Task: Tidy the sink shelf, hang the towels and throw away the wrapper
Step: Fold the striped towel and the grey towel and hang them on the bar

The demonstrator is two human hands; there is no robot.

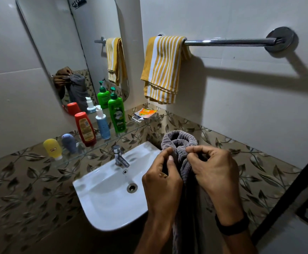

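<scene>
A grey ribbed towel [179, 142] hangs bunched between both hands over the sink's right edge. My left hand [161, 177] and my right hand [214, 169] both pinch its top fold. A yellow-and-white striped towel [163, 68] hangs folded on the left end of the chrome towel bar [228, 42]. An orange wrapper [145, 113] lies at the right end of the glass shelf [131, 128]. On the shelf stand a green pump bottle [116, 114], a blue pump bottle [102, 123], a red tube [85, 128], a grey-blue tube [69, 143] and a yellow tube [52, 149].
The white sink [101, 195] with its chrome tap [119, 156] sits below the shelf. A mirror [67, 52] above reflects the bottles and hands. A dark frame [285, 200] runs diagonally at the right. The right part of the towel bar is bare.
</scene>
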